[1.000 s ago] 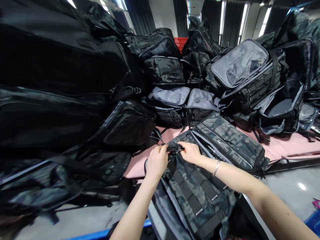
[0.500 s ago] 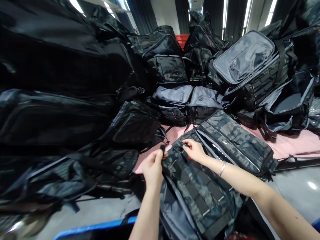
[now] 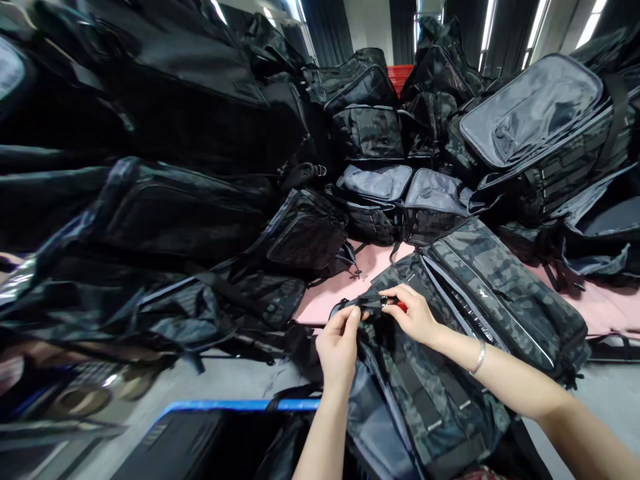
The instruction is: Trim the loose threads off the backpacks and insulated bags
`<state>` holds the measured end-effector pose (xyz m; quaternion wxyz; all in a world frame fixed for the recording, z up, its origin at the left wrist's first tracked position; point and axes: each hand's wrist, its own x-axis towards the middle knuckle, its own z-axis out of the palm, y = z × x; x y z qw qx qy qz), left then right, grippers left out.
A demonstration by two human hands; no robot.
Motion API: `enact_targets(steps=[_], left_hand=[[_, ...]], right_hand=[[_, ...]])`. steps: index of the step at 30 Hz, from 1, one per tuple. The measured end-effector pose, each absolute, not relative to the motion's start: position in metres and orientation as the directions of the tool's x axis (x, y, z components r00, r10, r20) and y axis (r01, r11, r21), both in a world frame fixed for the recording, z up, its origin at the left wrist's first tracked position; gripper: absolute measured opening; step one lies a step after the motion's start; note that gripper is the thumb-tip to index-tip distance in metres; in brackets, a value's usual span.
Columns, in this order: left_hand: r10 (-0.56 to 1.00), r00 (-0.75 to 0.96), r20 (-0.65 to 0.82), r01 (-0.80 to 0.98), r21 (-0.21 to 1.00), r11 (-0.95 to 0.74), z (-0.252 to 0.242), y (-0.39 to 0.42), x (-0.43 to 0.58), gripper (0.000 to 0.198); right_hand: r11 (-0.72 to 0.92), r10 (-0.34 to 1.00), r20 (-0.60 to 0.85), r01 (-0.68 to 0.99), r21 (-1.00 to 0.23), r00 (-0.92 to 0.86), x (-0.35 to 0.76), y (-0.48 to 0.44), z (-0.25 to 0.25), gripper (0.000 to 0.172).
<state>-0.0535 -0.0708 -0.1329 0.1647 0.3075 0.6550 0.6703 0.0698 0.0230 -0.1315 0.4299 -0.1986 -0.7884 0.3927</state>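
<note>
A camouflage backpack [image 3: 430, 393] lies on the pink-covered surface, its zipped compartment partly open along a grey-lined gap. My left hand [image 3: 340, 340] is closed, pinching a black strap [image 3: 371, 298] at the bag's upper left edge. Close beside it, my right hand [image 3: 413, 313] is closed around a small red-handled tool [image 3: 401, 305], mostly hidden by the fingers. Its dark front end meets the strap between my hands; whether the right fingertips grip the strap too is unclear. The backpack's thick camouflage section [image 3: 505, 293] lies to the right of my hands.
Stacked dark bags [image 3: 190, 207] rise on the left. Opened grey-lined bags [image 3: 535, 113] stand at the back and right. Pink cloth [image 3: 330, 293] shows between them. A blue-edged container [image 3: 240, 404] holding black items sits at the front left. A red crate [image 3: 399, 79] is behind.
My hands have come together at the strap, which is now stretched between them; before, they were apart. The view has swung left, so everything sits further right.
</note>
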Motion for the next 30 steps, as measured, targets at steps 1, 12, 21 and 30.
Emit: enact_targets(steps=[1, 12, 21, 30], left_hand=[[0.629, -0.751, 0.2, 0.18, 0.979, -0.096, -0.133, -0.071, -0.052, 0.025], [0.659, -0.731, 0.178, 0.166, 0.983, -0.081, -0.14, -0.077, -0.049, 0.023], [0.681, -0.706, 0.196, 0.199, 0.977, -0.075, -0.146, -0.077, -0.052, 0.023], [0.674, -0.427, 0.603, 0.792, 0.609, -0.043, -0.155, -0.07, -0.061, 0.02]], right_hand=[[0.623, 0.645, 0.531, -0.023, -0.782, -0.549, 0.069, 0.023, -0.133, 0.02], [0.479, 0.769, 0.44, -0.038, -0.877, -0.464, 0.067, 0.03, -0.139, 0.015], [0.487, 0.726, 0.409, -0.006, -0.874, -0.553, 0.068, 0.029, -0.142, 0.015], [0.154, 0.784, 0.162, -0.066, -0.986, -0.6, 0.06, 0.04, -0.153, 0.028]])
